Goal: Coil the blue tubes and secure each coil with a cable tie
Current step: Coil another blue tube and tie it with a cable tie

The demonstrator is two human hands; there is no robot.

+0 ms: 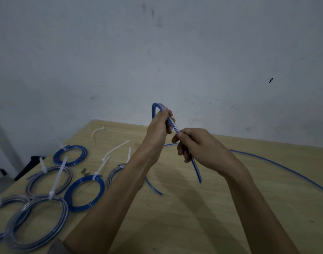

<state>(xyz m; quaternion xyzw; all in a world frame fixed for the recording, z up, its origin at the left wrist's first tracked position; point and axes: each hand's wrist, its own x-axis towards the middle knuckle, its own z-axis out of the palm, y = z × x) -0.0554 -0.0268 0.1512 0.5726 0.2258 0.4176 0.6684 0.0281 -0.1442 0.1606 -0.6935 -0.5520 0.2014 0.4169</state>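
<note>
Both hands, left hand point(159, 125) and right hand point(197, 147), grip blue tube point(173, 125); its top bend seems blurred.

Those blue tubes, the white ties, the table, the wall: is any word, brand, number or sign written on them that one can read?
None can be read.
Blue tube held in the left hand and right hand: no print shows.
Tied coils, such as this coil: no label shows.
Loose cable ties: plain white.
Wooden table: bare grain.
Wall: only dark smudges and a small black mark, no letters.
</note>
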